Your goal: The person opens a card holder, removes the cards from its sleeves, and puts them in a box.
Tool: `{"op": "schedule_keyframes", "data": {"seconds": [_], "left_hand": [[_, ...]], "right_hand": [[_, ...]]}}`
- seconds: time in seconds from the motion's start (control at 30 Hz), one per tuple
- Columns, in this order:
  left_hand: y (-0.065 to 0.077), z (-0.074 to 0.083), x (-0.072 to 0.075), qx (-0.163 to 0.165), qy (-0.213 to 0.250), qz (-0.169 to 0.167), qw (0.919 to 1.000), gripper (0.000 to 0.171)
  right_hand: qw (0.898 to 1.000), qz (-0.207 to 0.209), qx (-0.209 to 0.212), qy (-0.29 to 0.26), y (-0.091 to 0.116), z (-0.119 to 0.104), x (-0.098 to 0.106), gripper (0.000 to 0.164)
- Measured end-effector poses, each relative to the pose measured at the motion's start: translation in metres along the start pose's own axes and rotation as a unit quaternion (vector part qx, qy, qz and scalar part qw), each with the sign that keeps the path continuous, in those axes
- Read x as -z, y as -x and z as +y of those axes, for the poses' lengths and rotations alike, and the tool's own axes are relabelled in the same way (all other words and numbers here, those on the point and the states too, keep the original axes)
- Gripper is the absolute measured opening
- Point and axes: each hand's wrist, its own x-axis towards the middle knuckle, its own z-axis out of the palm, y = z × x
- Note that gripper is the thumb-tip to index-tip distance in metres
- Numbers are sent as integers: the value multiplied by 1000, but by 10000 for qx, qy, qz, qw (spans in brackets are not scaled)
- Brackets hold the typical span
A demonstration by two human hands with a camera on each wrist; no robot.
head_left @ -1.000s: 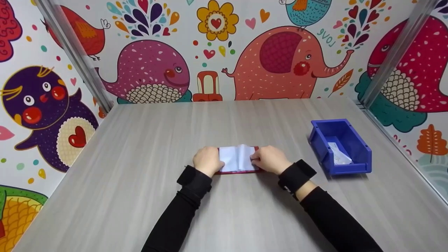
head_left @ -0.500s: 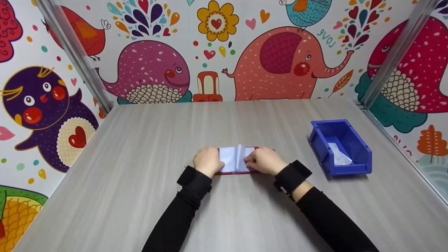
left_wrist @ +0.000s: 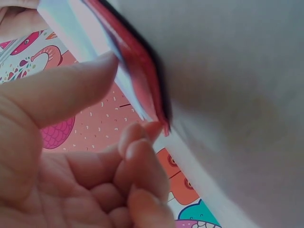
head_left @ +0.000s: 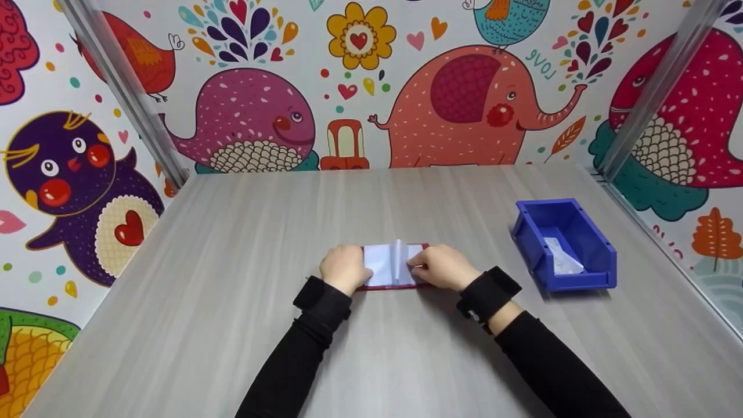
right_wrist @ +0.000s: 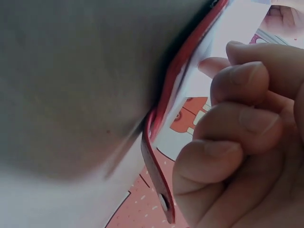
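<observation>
An open card holder [head_left: 377, 266] with a red cover and pale, glossy sleeves lies mid-table. One sleeve stands up along its middle. My left hand [head_left: 343, 268] holds its left end; in the left wrist view the thumb [left_wrist: 95, 78] lies on the inner side and a fingertip meets the red edge [left_wrist: 142, 71]. My right hand [head_left: 446, 267] is over the right end, its fingertips at the sleeves [right_wrist: 202, 52]. The right wrist view shows the other fingers curled beside the holder and a red strap [right_wrist: 159, 183] with a metal snap hanging from it.
A blue bin [head_left: 566, 244] with a white piece [head_left: 562, 256] inside stands to the right of the hands. The wood-grain table [head_left: 244, 244] meets walls [head_left: 360, 87] printed with cartoon animals at the back and sides.
My right hand has moved slightly left over the card holder, and the raised sleeve stands narrower and more upright. The left hand has stayed in place.
</observation>
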Motion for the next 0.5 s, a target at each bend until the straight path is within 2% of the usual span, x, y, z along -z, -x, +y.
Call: {"op": "schedule_keyframes", "data": {"seconds": [0.3, 0.5], "left_hand": [[1, -1, -1, -113, -7, 308, 9995, 22], [5, 4, 2, -198, 44, 601, 9980, 26]], "right_hand": [[9993, 350, -12, -164, 5, 3, 10, 18], [9942, 949, -507, -85, 13, 6, 18, 15]]}}
